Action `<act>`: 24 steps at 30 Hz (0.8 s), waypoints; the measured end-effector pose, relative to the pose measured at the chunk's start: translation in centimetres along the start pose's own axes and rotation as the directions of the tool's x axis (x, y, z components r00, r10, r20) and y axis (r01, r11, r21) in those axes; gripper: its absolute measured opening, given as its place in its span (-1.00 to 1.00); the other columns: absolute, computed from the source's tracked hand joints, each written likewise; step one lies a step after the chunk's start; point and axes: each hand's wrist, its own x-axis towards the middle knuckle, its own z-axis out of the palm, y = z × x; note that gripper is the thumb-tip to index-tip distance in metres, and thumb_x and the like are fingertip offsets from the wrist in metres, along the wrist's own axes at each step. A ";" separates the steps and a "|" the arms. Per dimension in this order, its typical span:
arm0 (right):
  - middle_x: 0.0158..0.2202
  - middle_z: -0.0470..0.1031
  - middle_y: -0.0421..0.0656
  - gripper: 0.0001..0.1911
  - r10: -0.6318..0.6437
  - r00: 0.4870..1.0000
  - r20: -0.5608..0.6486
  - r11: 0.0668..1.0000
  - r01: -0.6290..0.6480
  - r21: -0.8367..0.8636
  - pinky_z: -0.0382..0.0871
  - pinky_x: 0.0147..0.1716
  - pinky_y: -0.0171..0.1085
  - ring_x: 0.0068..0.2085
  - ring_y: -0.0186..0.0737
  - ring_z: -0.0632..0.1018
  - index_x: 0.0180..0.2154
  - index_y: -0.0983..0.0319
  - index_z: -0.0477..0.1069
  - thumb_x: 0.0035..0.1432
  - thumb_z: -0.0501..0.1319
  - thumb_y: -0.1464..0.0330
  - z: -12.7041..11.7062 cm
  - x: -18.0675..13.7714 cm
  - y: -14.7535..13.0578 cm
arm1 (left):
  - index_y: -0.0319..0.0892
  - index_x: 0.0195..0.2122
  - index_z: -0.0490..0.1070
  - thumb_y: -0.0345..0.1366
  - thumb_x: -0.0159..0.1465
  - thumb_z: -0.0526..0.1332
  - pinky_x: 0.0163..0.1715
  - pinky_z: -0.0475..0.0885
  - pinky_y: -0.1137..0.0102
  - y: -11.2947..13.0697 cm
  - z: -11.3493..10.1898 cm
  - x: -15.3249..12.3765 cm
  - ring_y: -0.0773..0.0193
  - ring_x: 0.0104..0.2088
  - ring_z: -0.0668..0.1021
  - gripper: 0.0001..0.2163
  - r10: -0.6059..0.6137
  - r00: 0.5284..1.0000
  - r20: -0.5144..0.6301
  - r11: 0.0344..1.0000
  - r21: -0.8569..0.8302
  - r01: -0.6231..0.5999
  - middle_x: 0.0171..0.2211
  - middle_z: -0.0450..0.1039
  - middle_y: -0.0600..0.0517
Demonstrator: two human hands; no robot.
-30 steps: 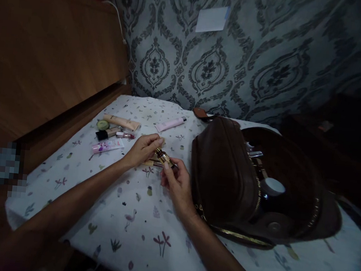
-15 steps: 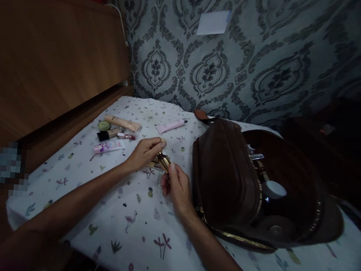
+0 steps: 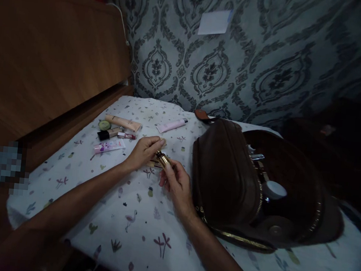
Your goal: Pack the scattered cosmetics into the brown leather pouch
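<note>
A small gold cylindrical cosmetic container (image 3: 164, 160) is held between my two hands above the table. My left hand (image 3: 143, 151) is closed around its upper end, which the fingers mostly hide. My right hand (image 3: 177, 184) grips the shiny gold lower end between thumb and fingers. Beneath them a flat gold-and-brown item (image 3: 152, 164) lies on the cloth, partly covered. Left of my hands lie a pink-and-white tube (image 3: 109, 146), a lip gloss (image 3: 126, 136), a black-capped bottle (image 3: 108, 133), a beige tube (image 3: 123, 122) and a round green container (image 3: 104, 125).
A brown bag (image 3: 227, 178) stands unzipped at the right, with a white-lidded jar (image 3: 275, 190) inside. A pale pink tube (image 3: 172, 126) lies farther back on the patterned tablecloth (image 3: 145, 234). A wooden panel (image 3: 54, 55) borders the left; patterned wallpaper (image 3: 210, 70) is behind.
My right hand has shifted its fingers slightly on the gold container, the thumb now lying farther along it. My left hand stays nearly where it was.
</note>
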 end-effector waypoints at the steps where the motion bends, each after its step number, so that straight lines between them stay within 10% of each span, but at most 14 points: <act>1: -0.56 0.36 -0.31 -0.42 -0.017 1.000 -0.011 1.000 0.017 -0.009 0.09 -0.64 -0.37 -0.58 -0.36 0.31 -0.11 0.24 0.36 0.08 0.28 -0.09 0.0 0.0 0.0 | -0.15 -0.56 0.10 0.04 0.32 0.12 -0.54 0.09 0.47 -0.1 0.0 0.0 0.42 -0.56 0.15 -0.56 0.001 1.000 -0.009 1.000 0.004 -0.001 -0.61 0.02 0.19; 15: -0.51 0.33 -0.32 -0.59 -0.112 0.994 -0.006 0.991 0.112 0.079 0.19 -0.63 -0.42 -0.62 -0.45 0.32 -0.26 0.20 0.30 0.26 0.11 -0.03 1.1 -3.0 -4.7 | -0.18 -0.54 0.25 -0.01 0.38 0.11 -0.65 0.11 0.51 6.9 0.8 -1.6 0.45 -0.64 0.20 -0.57 0.164 0.974 -0.156 0.986 0.051 -0.158 -0.65 0.12 0.18; 24: -0.49 0.38 -0.30 -0.75 -0.360 0.920 -0.158 0.929 0.338 -0.148 0.32 -0.54 -0.41 -0.53 -0.41 0.39 -0.06 0.17 0.40 0.32 0.19 0.18 -3.2 -7.8 -11.2 | -0.19 -0.39 0.39 -0.06 0.45 0.06 -0.66 0.21 0.56 12.9 4.4 -2.4 0.46 -0.66 0.32 -0.63 0.294 0.956 -0.023 0.951 -0.090 -0.295 -0.63 0.26 0.16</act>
